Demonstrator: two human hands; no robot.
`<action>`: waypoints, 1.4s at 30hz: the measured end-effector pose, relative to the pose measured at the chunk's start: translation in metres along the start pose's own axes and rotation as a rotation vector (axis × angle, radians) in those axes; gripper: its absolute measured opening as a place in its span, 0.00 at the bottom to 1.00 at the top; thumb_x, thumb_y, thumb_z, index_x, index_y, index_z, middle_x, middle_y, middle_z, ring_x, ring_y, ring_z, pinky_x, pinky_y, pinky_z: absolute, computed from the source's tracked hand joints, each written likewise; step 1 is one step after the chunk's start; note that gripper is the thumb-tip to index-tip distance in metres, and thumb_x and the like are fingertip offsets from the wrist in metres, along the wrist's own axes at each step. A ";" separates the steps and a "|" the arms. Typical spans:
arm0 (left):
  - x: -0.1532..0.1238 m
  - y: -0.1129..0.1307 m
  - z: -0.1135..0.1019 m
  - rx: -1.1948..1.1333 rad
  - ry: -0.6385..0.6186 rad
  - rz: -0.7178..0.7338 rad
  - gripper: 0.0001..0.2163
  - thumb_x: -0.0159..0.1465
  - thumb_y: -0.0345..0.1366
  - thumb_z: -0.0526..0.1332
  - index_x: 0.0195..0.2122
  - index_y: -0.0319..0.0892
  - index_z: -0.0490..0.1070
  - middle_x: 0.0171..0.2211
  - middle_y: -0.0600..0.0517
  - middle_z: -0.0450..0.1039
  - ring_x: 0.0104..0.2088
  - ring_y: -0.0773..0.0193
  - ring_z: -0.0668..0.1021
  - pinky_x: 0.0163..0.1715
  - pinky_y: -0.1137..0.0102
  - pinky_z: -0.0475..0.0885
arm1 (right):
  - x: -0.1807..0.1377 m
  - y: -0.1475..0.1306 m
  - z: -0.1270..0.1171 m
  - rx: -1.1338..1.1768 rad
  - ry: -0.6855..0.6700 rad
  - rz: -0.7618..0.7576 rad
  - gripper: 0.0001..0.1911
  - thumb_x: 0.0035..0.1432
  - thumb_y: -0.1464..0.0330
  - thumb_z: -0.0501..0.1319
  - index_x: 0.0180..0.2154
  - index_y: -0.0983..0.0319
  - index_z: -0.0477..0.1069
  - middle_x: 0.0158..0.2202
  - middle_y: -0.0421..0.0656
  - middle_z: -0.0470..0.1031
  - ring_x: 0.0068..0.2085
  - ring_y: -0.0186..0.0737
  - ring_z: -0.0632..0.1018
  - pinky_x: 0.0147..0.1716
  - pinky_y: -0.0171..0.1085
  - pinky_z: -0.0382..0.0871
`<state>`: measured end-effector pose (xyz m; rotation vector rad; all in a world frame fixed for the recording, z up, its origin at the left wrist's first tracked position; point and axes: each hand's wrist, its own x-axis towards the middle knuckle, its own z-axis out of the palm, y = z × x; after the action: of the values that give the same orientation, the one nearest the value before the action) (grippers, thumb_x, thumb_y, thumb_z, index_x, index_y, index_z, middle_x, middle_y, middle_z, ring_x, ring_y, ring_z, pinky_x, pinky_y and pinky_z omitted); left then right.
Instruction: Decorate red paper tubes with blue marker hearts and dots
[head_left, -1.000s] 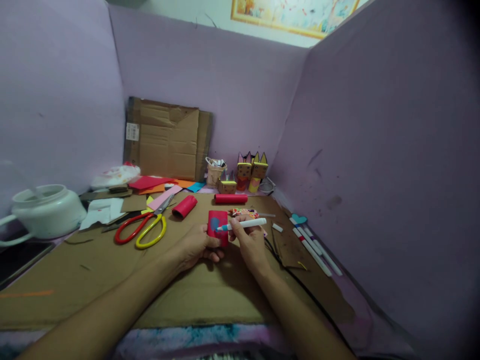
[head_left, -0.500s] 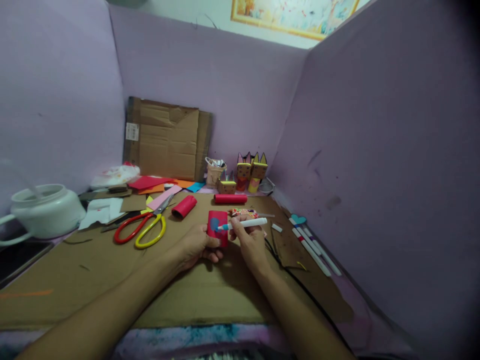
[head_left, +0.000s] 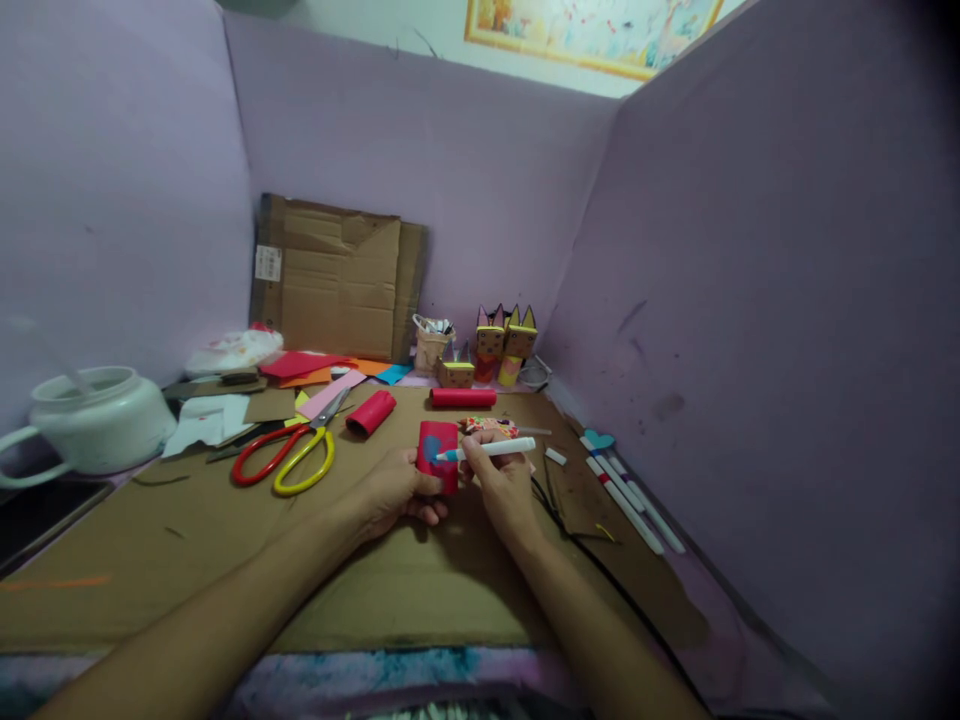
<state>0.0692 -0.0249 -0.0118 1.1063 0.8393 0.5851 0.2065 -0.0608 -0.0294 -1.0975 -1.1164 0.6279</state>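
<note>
Head camera: the red paper tube (head_left: 439,462) stood upright on the cardboard mat (head_left: 225,540), near its middle, with a blue patch on its face. Our left hand (head_left: 390,493) was closed around its lower part. Our right hand (head_left: 504,487) pinched a white marker (head_left: 495,447), its blue tip touching the patch. Red-and-yellow scissors (head_left: 289,455) lay to the left, spare markers (head_left: 626,497) well to the right.

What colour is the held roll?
The roll is red with a blue patch; the head view shows it.
</note>
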 end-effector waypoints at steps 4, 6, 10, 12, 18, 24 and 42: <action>0.001 -0.001 -0.001 0.006 -0.018 0.007 0.14 0.44 0.26 0.65 0.33 0.35 0.70 0.22 0.51 0.75 0.18 0.68 0.75 0.15 0.77 0.70 | 0.000 0.000 0.001 -0.020 -0.021 -0.003 0.13 0.52 0.59 0.62 0.25 0.61 0.67 0.17 0.35 0.66 0.19 0.32 0.67 0.20 0.31 0.60; 0.001 -0.002 -0.001 0.007 -0.017 0.010 0.13 0.43 0.26 0.65 0.32 0.35 0.70 0.21 0.51 0.74 0.17 0.68 0.75 0.16 0.77 0.70 | 0.000 0.002 0.000 -0.034 -0.015 0.012 0.12 0.51 0.59 0.61 0.25 0.62 0.67 0.16 0.35 0.66 0.18 0.32 0.66 0.19 0.31 0.59; 0.002 -0.002 -0.001 -0.008 -0.005 0.014 0.13 0.43 0.26 0.64 0.32 0.35 0.70 0.21 0.52 0.73 0.17 0.69 0.74 0.15 0.77 0.70 | 0.000 0.004 -0.001 -0.037 0.007 0.002 0.12 0.52 0.60 0.61 0.24 0.61 0.67 0.16 0.34 0.65 0.19 0.32 0.67 0.20 0.31 0.59; 0.002 -0.002 -0.001 -0.001 -0.002 0.004 0.13 0.43 0.26 0.64 0.33 0.35 0.70 0.22 0.51 0.74 0.17 0.68 0.74 0.15 0.77 0.70 | -0.001 0.004 -0.001 -0.029 0.004 -0.008 0.11 0.53 0.61 0.61 0.25 0.61 0.68 0.17 0.35 0.66 0.20 0.32 0.67 0.20 0.31 0.59; 0.002 -0.001 0.000 0.014 -0.012 0.000 0.14 0.42 0.27 0.66 0.32 0.36 0.69 0.22 0.51 0.74 0.17 0.68 0.74 0.15 0.77 0.69 | 0.000 0.003 -0.001 -0.049 -0.035 -0.003 0.11 0.52 0.60 0.61 0.25 0.61 0.68 0.17 0.35 0.66 0.20 0.33 0.66 0.20 0.32 0.59; 0.001 0.000 0.000 0.007 0.020 -0.013 0.11 0.45 0.25 0.64 0.31 0.36 0.68 0.20 0.53 0.72 0.17 0.68 0.74 0.15 0.76 0.70 | 0.001 0.003 -0.004 -0.081 0.030 -0.047 0.11 0.53 0.62 0.60 0.23 0.60 0.67 0.17 0.35 0.64 0.20 0.33 0.66 0.22 0.32 0.60; 0.001 -0.001 0.001 0.024 0.037 -0.018 0.13 0.47 0.24 0.62 0.35 0.35 0.67 0.22 0.52 0.73 0.17 0.68 0.74 0.15 0.76 0.70 | 0.001 0.002 -0.004 -0.047 0.046 -0.065 0.12 0.55 0.60 0.60 0.26 0.61 0.69 0.20 0.37 0.68 0.22 0.33 0.69 0.23 0.32 0.64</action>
<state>0.0711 -0.0248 -0.0126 1.1115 0.8891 0.5836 0.2105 -0.0609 -0.0311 -1.1063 -1.1273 0.5254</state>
